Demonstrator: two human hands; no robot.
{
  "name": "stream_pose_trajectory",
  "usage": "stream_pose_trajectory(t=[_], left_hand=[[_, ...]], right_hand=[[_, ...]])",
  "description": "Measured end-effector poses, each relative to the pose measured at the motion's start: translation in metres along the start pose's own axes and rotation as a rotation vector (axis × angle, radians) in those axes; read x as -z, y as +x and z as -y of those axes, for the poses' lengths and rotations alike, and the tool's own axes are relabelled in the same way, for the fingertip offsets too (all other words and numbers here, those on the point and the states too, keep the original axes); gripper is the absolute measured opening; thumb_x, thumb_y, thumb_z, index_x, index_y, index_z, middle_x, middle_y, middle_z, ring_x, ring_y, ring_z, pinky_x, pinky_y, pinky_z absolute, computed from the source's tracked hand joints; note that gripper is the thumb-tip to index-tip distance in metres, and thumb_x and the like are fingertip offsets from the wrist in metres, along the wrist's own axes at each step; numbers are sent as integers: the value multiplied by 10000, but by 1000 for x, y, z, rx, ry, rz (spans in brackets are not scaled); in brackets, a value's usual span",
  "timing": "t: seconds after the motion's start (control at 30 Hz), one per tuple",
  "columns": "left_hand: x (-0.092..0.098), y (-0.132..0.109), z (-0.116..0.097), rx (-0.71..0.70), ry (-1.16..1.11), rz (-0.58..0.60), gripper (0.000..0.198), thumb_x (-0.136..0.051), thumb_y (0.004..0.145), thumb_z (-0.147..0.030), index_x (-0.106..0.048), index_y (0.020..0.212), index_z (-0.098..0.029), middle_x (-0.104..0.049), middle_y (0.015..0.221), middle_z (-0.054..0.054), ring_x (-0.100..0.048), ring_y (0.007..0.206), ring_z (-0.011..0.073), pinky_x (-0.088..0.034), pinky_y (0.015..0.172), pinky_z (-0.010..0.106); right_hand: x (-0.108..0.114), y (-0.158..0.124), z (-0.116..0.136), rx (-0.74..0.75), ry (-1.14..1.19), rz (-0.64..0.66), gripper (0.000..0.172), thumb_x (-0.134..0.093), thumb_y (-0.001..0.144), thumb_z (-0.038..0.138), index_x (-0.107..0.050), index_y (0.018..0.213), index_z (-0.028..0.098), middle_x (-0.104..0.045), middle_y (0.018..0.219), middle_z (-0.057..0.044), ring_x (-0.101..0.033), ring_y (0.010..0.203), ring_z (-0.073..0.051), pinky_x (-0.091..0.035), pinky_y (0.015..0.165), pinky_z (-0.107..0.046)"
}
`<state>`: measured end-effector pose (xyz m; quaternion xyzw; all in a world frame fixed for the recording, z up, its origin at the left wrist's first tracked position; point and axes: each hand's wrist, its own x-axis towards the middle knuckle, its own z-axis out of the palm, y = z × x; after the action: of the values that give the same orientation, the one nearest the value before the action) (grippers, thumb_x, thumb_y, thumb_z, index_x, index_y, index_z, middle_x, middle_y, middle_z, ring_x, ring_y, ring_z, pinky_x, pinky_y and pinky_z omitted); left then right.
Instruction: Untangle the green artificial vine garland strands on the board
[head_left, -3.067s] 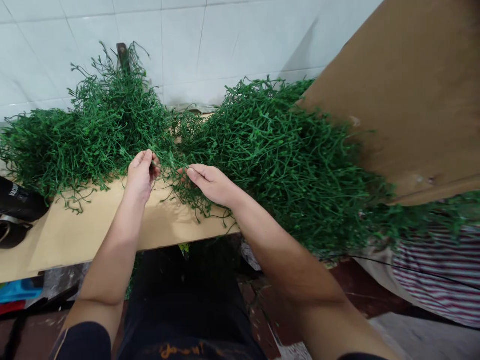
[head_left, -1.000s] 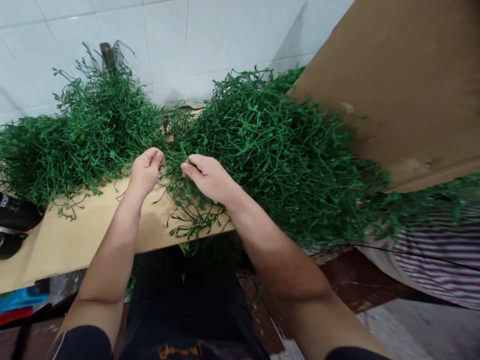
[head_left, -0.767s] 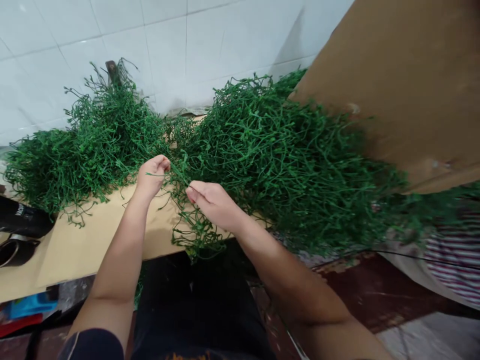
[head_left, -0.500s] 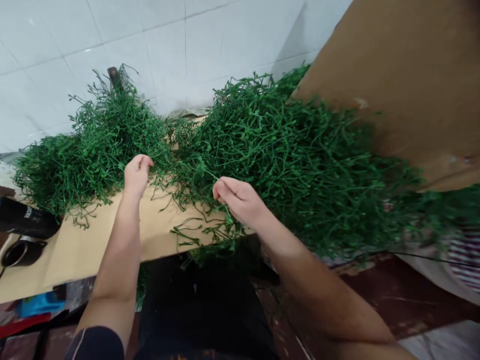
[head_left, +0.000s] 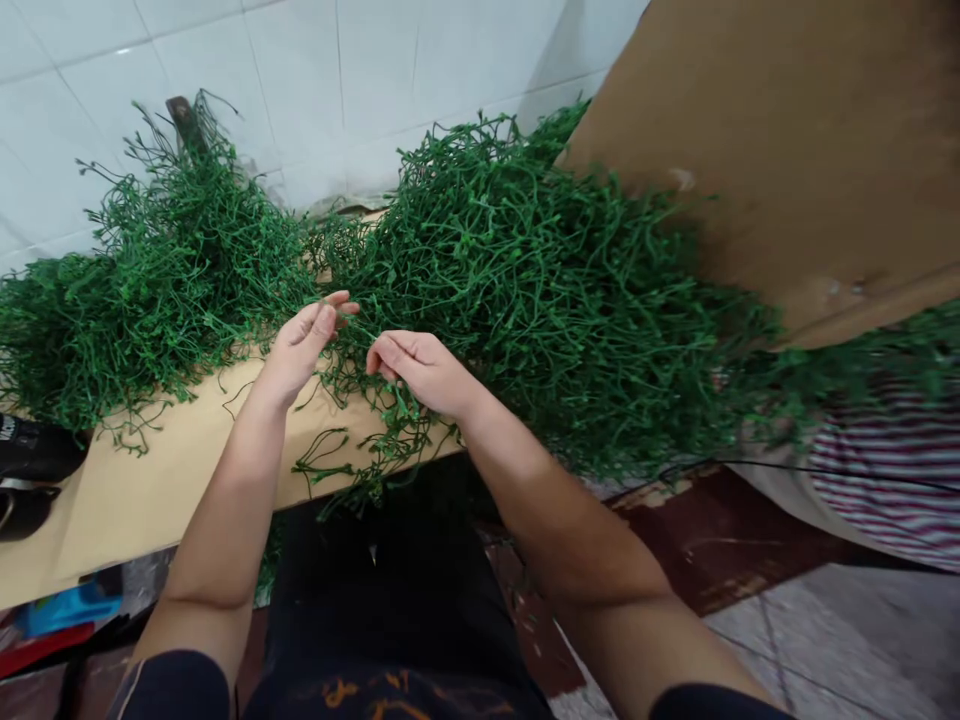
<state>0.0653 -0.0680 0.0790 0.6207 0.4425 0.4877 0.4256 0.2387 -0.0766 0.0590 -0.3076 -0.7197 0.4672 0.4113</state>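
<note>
My right hand [head_left: 411,367] is closed in a pinch on a green plastic stem, whose branched part hangs below the fingers. Just to its left, my left hand [head_left: 306,338] has its thumb and fingers around the other end of the stem. Behind both hands lies a big heap of green stems [head_left: 517,270], and a second heap [head_left: 187,260] is at the left. A few loose stems [head_left: 326,462] lie on the cardboard [head_left: 180,460] near its front edge.
A brown cardboard sheet [head_left: 795,150] leans at the upper right. White wall tiles [head_left: 300,80] stand behind. A black object [head_left: 37,450] is at the left edge, with a blue item [head_left: 71,605] below. Striped fabric [head_left: 892,480] lies at the right.
My left hand has moved right, close to my right hand, and now touches the stem. The view has shifted slightly. My right hand keeps its pinch.
</note>
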Motion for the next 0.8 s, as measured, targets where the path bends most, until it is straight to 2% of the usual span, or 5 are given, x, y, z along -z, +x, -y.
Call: stream_pose_trajectory(t=[0.13,0.23,0.47,0.63,0.8], left_hand=[[-8,-2,1,15,132,91,382,-592,752,-531,-633,764,-151,-542,570,-13,-487,567,90,-384,577,235],[-5,3,9,10,158,49,440,-552,760,-576,-506,587,-175,-406,512,-37,-343,484,72,-270,478,253],[43,24,9,214,-190,-536,567,-414,789,-690,-219,598,-193,-115,478,-63,-95,454,73,-59,463,274],[29,22,6,142,-73,-327,431,-623,714,-584,-463,660,-187,-416,533,-62,-362,510,50,-248,484,245],[6,17,7,91,197,-196,350,-633,737,-478,-594,861,-153,-659,890,27,-587,901,140,-424,751,241]], right_hand=[[-1,4,-7,-19,156,-52,521,-443,784,660,-495,626,167,-343,526,43,-305,507,-71,-257,503,-244],[-2,2,-6,-15,180,-83,507,-452,790,643,-461,595,174,-320,521,49,-283,493,-67,-237,493,-246],[-10,-22,17,85,107,36,513,-404,840,604,-454,572,170,-394,552,22,-330,526,-72,-280,535,-252],[-12,-17,12,2,190,-31,516,-446,798,636,-468,573,172,-364,529,35,-308,507,-70,-264,515,-247],[-10,-6,11,5,86,18,477,-407,839,583,-506,633,164,-410,580,24,-352,559,-78,-306,568,-246]])
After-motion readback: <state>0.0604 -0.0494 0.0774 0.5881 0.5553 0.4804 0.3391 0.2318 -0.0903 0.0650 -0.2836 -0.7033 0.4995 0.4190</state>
